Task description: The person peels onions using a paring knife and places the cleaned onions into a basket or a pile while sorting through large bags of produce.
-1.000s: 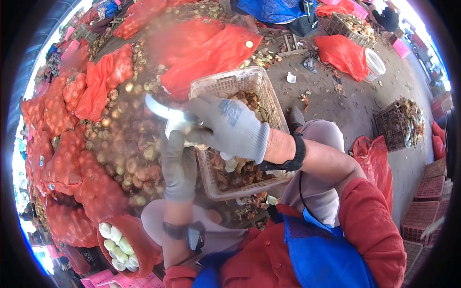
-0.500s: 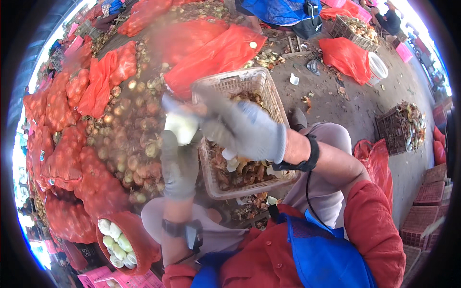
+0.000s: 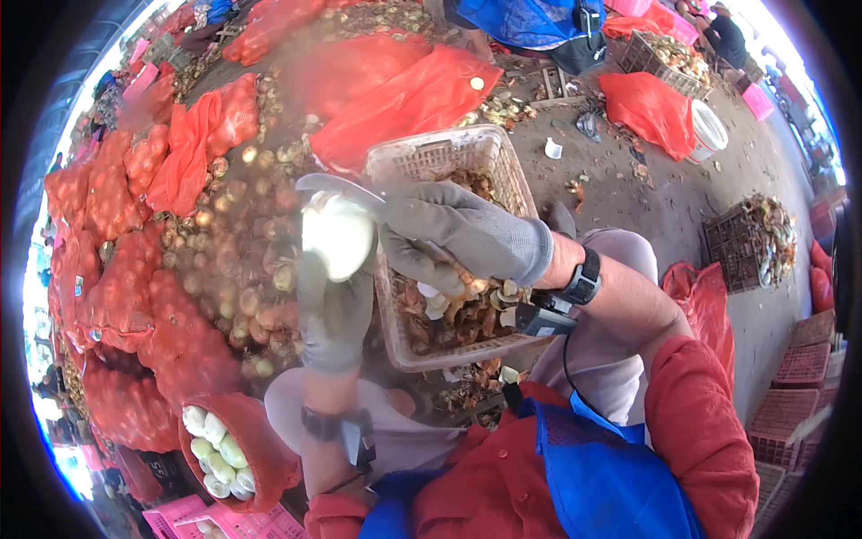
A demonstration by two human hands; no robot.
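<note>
A pale, peeled onion (image 3: pixel 338 235) rests in my gloved left hand (image 3: pixel 332 319), whose fingers are wrapped round its lower side. My gloved right hand (image 3: pixel 467 229) grips a knife; its handle is mostly hidden by the fingers. The knife's curved blade (image 3: pixel 338 185) lies across the far end of the onion, seemingly touching it. Beneath both hands, a little to the right, stands a dirty whitish plastic crate (image 3: pixel 409 162) holding brown onion skins and pale scraps (image 3: pixel 449 314). Loose unpeeled onions (image 3: pixel 260 225) cover the ground to the left of my hands.
Full red mesh sacks (image 3: pixel 117 310) line the left side. An open red sack (image 3: pixel 285 463) of pale peeled onions stands by my left knee. Another crate of skins (image 3: pixel 729 250), a white bucket (image 3: pixel 708 130) and a red sack (image 3: pixel 648 108) are at right. A person in blue (image 3: pixel 530 22) sits ahead.
My right hand, blurred by fast motion before, is now steadier and rolled over, with the knife's blade at the onion's far end. The left hand still holds the onion, nearly in place.
</note>
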